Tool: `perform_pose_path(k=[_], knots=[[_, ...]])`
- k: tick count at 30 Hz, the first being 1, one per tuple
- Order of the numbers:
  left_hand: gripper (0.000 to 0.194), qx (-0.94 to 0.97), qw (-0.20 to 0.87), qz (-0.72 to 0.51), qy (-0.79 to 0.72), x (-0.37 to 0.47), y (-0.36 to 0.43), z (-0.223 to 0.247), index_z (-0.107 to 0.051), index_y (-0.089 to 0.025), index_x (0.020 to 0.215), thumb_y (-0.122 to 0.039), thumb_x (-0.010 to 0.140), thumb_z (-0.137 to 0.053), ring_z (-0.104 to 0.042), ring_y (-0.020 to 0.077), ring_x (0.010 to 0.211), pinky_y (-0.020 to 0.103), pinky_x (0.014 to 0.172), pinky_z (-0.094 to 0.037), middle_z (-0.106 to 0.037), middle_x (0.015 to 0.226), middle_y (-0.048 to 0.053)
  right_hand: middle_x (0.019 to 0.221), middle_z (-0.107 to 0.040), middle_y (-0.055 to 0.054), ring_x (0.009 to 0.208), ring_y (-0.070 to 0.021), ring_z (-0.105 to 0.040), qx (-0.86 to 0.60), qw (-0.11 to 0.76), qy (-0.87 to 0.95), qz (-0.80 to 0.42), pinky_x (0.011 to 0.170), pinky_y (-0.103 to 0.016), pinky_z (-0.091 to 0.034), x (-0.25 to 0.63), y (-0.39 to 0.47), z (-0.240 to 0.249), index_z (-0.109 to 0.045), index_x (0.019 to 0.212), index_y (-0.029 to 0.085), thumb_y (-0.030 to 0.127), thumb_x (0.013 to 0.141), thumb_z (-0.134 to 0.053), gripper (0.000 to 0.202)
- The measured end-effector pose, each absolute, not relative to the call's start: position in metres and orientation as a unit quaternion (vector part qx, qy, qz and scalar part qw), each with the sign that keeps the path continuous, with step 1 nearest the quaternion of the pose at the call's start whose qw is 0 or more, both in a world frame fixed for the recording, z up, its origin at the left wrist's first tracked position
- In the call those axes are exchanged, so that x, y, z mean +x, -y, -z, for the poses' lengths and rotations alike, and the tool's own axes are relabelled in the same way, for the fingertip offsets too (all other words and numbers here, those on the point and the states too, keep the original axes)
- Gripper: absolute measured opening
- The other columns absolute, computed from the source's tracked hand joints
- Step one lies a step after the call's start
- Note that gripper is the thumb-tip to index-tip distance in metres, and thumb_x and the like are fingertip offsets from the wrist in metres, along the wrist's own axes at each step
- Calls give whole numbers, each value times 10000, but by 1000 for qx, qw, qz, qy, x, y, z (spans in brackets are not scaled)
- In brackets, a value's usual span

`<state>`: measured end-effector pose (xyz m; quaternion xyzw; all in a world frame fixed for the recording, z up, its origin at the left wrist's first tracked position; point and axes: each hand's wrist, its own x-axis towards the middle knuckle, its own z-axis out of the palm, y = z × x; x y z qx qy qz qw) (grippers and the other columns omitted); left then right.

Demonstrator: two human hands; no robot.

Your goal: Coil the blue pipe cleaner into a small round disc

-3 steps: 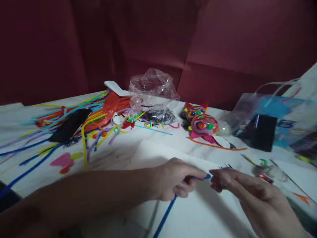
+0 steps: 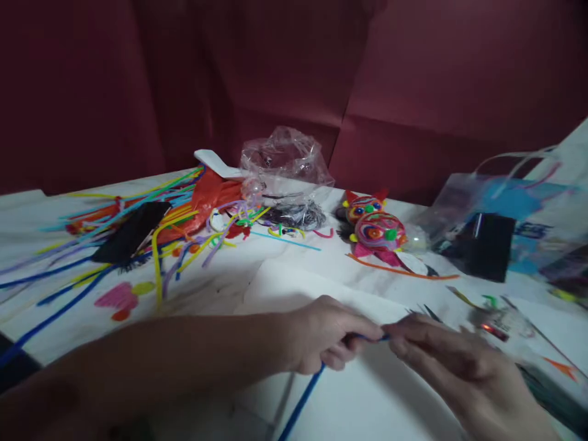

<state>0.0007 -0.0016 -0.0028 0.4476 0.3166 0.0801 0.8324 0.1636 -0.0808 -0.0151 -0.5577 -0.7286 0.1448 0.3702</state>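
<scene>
My left hand point(image 2: 328, 334) reaches in from the left, its fingers closed around a blue pipe cleaner point(image 2: 302, 402). One end of the pipe cleaner pokes out past my left index fingertip, while the long part hangs down toward the lower edge of the view. At that short end, the thumb and fingers of my right hand point(image 2: 463, 364) are pinched together on the tip. Both hands are above a white sheet of paper point(image 2: 289, 288) lying on the table. Scissors blades point(image 2: 429, 313) partly show behind my right hand; the rest is hidden.
Loose pipe cleaners point(image 2: 59, 315) and a black packet point(image 2: 133, 233) spread over the left side. Two yarn-wrapped animal figures point(image 2: 379, 229) stand beyond the paper. A clear plastic bag point(image 2: 285, 156) is at the back, and a black box-like object point(image 2: 489, 245) at the right.
My right hand has shifted slightly left, and its fingertips now meet the short end of the blue pipe cleaner. The left hand has barely moved.
</scene>
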Motion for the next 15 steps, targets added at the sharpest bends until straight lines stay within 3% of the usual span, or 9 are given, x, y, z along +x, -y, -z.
perform_pose_path(k=[6,15], knots=[[169,489,809,-41,-324,-1,1,4,-472,-142,550,-210,644,-594,-191,8,287,206,338,-32,-375,395,-66,670,-584,-4,611,-148,-577,-536,320,774,-110,517,-196,-464,159,83,16,-604,731,229,251,852,-478,176],[276,433,878,-96,-180,-1,9,5,-467,-142,618,-319,629,-678,-194,-1,323,192,351,-44,-365,436,-73,665,-606,20,581,-134,-545,-537,543,632,-132,503,-165,-447,143,93,13,-656,672,270,301,747,-644,82]])
